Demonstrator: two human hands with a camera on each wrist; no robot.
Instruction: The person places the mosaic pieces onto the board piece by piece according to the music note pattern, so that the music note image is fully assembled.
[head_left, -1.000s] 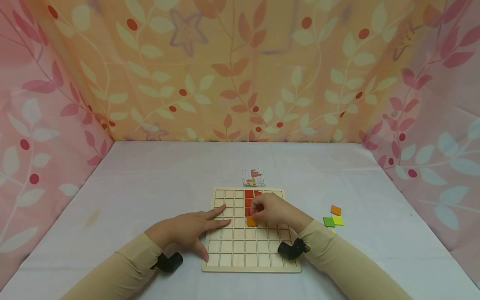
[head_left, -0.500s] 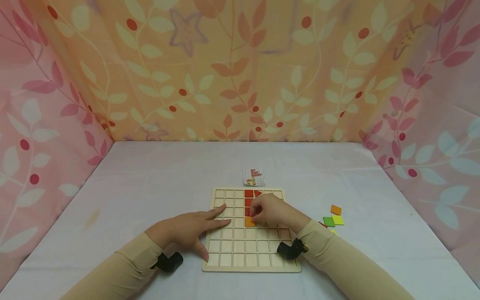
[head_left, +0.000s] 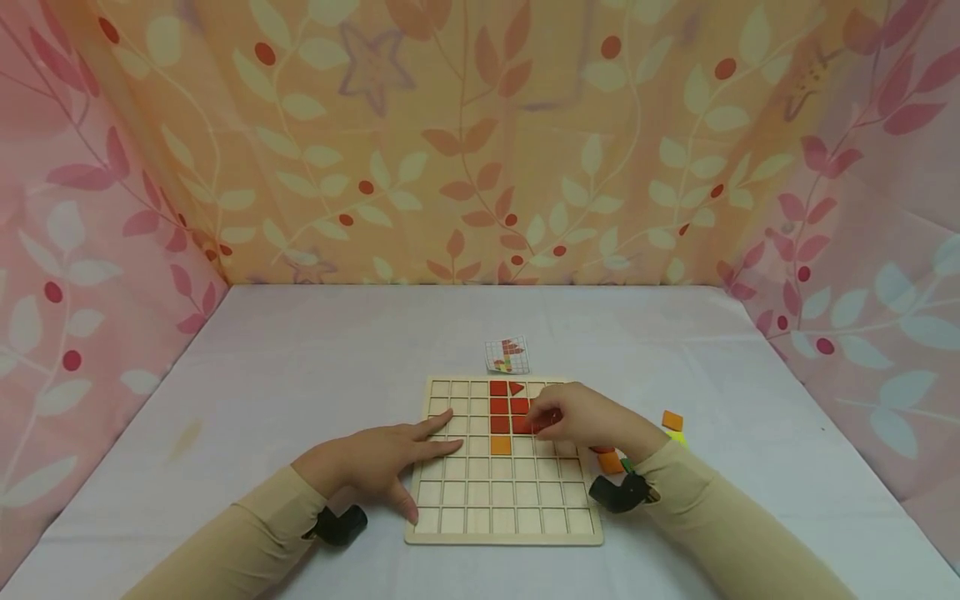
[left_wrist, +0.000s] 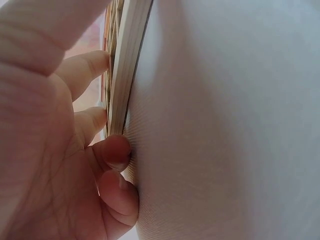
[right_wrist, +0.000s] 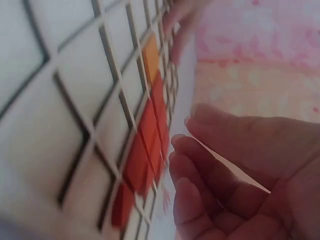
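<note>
1. Board point(head_left: 501, 520) lies on the desk point(head_left: 300, 358).
2. Left hand point(head_left: 377, 457), grip released, touches its left side with spread fingers.
3. Orange tile point(head_left: 500, 446) sits in one square.
4. Right hand point(head_left: 587, 418), grip also released, hovers beside red tiles point(head_left: 498, 406), fingers loosely bent.
5. Card point(head_left: 507, 356) lies just beyond the board.

Grid board point(head_left: 477, 518): pale wood, matt. Red tiles point(head_left: 499, 406) and orange tile point(head_left: 501, 446): smooth, flat-coloured, low sheen; core material unclear. Card point(head_left: 507, 355): printed paper. Desk cloth point(head_left: 300, 350): matt, fine weave. Backdrop point(head_left: 480, 208): printed cloth. Left sleeve point(head_left: 247, 521): matt cloth. Wrist device point(head_left: 618, 493): smooth, plastic-looking.
</note>
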